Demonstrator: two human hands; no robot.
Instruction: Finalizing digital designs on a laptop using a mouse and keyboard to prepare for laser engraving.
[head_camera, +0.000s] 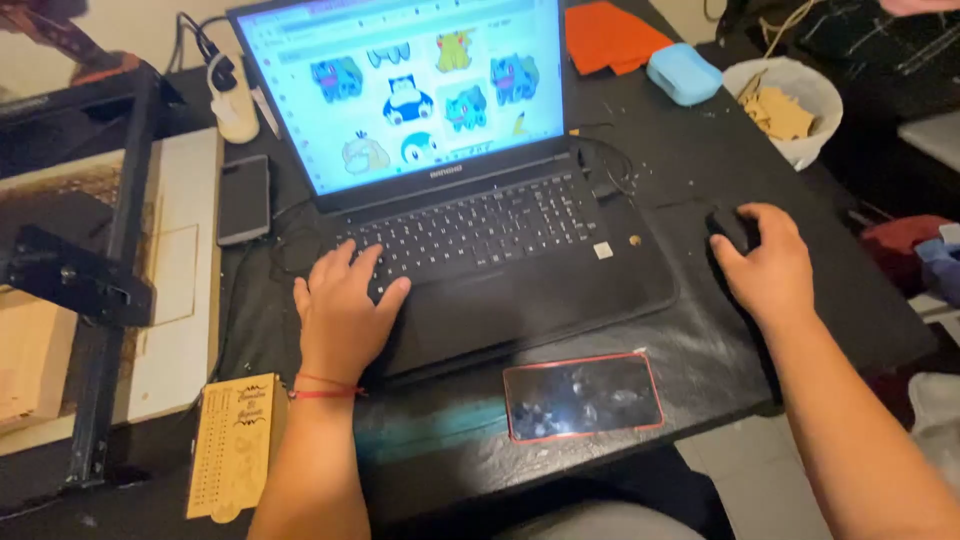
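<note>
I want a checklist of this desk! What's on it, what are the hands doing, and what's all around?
Surface: black table, scuffed, with small crumbs.
Job's things: open laptop showing cartoon creatures; black mouse.
Clutter: red-edged phone; dark phone; engraved wooden board; blue case; orange cloth; white bowl of wood pieces.
Grippers: left hand rests on the keyboard; right hand covers the mouse.
Cables: black cords beside the laptop.
Surroundings: black-framed machine on the left.
</note>
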